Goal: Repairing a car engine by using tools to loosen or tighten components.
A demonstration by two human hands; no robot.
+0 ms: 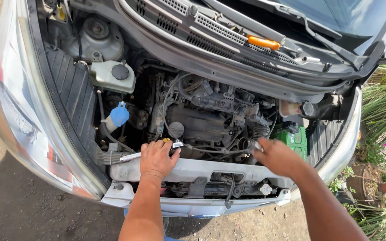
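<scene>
I look down into the open engine bay of a silver car. My left hand (157,157) rests on the front crossmember (211,169), fingers curled over a chrome wrench (130,156) that sticks out to the left. My right hand (277,156) is blurred, reaching toward the hoses at the engine's (206,118) front right; I cannot tell whether it holds anything. A small shiny part shows at its fingertips.
A white reservoir with a black cap (112,75) and a blue filler cap (119,115) sit left of the engine. A green battery (296,139) is at the right. An orange-handled screwdriver (263,43) lies on the cowl. Grass and plants (385,134) border the right side.
</scene>
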